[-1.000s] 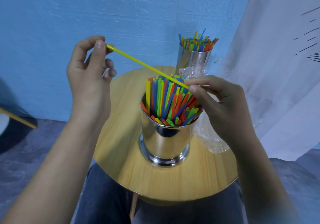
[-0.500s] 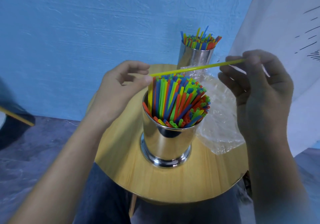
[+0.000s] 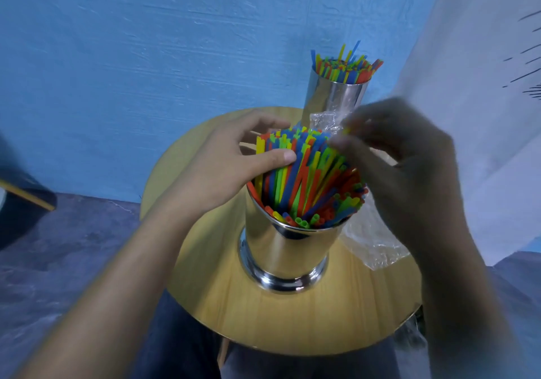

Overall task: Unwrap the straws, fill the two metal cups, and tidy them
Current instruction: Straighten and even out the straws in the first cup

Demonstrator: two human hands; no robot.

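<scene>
The near metal cup (image 3: 288, 250) stands mid-table, packed with coloured straws (image 3: 310, 179). My left hand (image 3: 225, 162) wraps the left side of this bundle, thumb pressed on its front and fingers reaching behind it. My right hand (image 3: 404, 162) is blurred at the bundle's right top. It pinches a yellow straw (image 3: 347, 130), of which only the tip shows between the fingers. The far metal cup (image 3: 333, 97) stands at the table's back edge, also full of straws (image 3: 345, 68).
The round wooden table (image 3: 292, 320) sits over my lap. Crumpled clear plastic wrap (image 3: 377, 247) lies right of the near cup and reaches behind it. A white cloth (image 3: 483, 115) hangs at the right, with a blue wall behind.
The yellow straw was held level between both hands above the cup. Now the left hand has let go and wraps the bundle, and the right hand has come down to the cup with the straw.
</scene>
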